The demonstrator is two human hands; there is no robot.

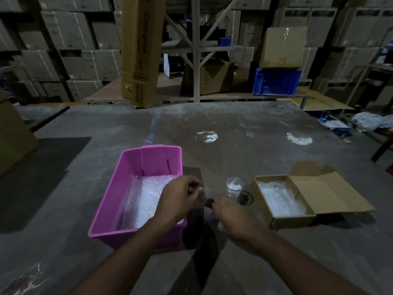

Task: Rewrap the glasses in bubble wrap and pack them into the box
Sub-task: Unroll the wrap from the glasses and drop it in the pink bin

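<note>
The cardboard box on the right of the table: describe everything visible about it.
The cardboard box is a small, shallow brown carton that sits flat on the grey table, right of the drinking glass and apart from both hands. It is open, its lid flap folded back to the right and lying nearly flat. Bubble wrap lies inside and hides the bottom. Whether that wrap holds glasses cannot be told.

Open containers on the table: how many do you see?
2. A pink plastic bin stands at the left hand, bubble wrap inside. A small cardboard box, flap open, lies right of the right hand, also holding wrap.
</note>
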